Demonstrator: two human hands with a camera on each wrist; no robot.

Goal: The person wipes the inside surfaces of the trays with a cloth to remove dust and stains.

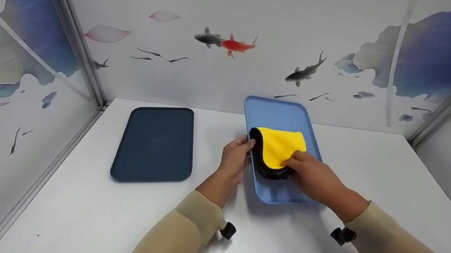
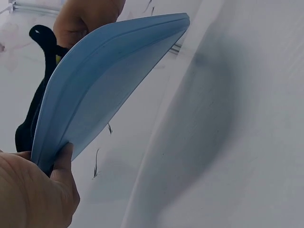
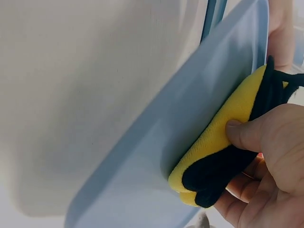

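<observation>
Cloth (image 1: 282, 145) between hands, over tilted blue tray (image 1: 277, 112) whose long axis runs away; right hand (image 1: 315, 175) pinches cloth, left hand (image 1: 234, 158) grips tray edge.

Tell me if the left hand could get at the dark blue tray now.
Probably not just now: the left hand is gripping the light blue tray. If freed, nothing visible blocks its way to the dark blue tray.

Folded yellow-black cloth (image 1: 282, 145), tilted blue tray (image 1: 277, 113) beneath, apparently touching
</observation>
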